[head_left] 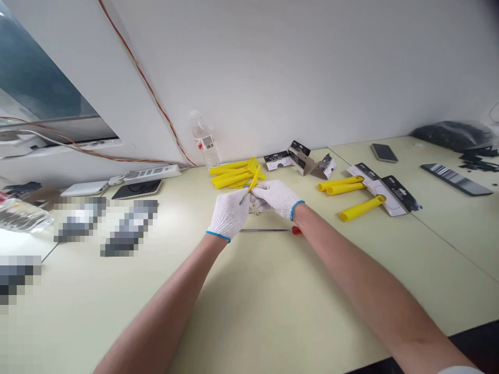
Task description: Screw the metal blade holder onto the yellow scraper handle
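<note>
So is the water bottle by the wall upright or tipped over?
Upright. The water bottle stands on its base against the wall, cap at the top, behind the yellow handles.

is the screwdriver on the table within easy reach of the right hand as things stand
Probably yes. The screwdriver lies flat just below the right hand, with bare table around it. That hand, together with the left hand, is pinching a yellow piece, though.

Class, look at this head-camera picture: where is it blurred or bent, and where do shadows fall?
Head view: pixelated blocks mask things at left; wide lens bends the table edge; soft shadow under the forearms; left hand and right hand, gloved, pinch a sharp yellow piece.
</note>
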A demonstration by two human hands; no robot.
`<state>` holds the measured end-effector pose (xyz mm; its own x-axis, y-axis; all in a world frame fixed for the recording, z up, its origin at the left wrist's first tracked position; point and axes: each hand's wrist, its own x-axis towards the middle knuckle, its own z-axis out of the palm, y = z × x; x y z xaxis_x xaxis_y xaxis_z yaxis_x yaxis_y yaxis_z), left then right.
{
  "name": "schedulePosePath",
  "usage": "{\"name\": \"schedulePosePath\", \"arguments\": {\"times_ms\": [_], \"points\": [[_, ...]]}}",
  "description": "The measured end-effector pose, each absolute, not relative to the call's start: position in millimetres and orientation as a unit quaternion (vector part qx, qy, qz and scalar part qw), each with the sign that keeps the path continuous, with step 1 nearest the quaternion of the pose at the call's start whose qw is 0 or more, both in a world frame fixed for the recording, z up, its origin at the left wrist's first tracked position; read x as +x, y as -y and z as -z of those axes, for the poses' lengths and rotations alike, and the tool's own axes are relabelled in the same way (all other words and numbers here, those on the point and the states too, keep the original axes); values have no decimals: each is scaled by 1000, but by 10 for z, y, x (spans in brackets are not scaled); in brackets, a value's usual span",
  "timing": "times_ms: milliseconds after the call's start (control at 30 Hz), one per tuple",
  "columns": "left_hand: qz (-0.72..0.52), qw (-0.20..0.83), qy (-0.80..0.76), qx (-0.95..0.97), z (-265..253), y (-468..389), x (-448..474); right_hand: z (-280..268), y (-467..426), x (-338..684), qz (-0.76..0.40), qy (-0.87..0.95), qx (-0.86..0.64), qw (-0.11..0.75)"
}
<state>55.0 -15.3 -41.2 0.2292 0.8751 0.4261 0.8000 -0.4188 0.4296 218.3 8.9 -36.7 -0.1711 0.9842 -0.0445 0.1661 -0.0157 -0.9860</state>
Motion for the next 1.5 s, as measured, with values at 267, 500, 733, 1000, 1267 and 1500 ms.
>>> {"name": "schedulePosePath", "arguments": {"times_ms": [267, 500, 733, 1000, 1267, 1500], "points": [[-265, -3, -527, 807, 448, 141, 535, 387, -18, 2127, -503, 581, -510, 387], [-212, -42, -537, 815, 454, 160, 578, 452, -93, 2021, -491, 575, -506, 415], [-218, -28, -543, 810, 474, 178, 618, 469, -178, 2052, -502, 584, -478, 423], [-319, 44, -546, 773, 384, 167, 579, 364, -110, 2168, -503, 602, -469, 406], [-336, 78, -529, 775, 372, 145, 540, 296, -97, 2179, -482, 612, -486, 396], [-311, 41, -523, 793, 432, 151, 531, 265, -12, 2095, -460, 634, -488, 387]]}}
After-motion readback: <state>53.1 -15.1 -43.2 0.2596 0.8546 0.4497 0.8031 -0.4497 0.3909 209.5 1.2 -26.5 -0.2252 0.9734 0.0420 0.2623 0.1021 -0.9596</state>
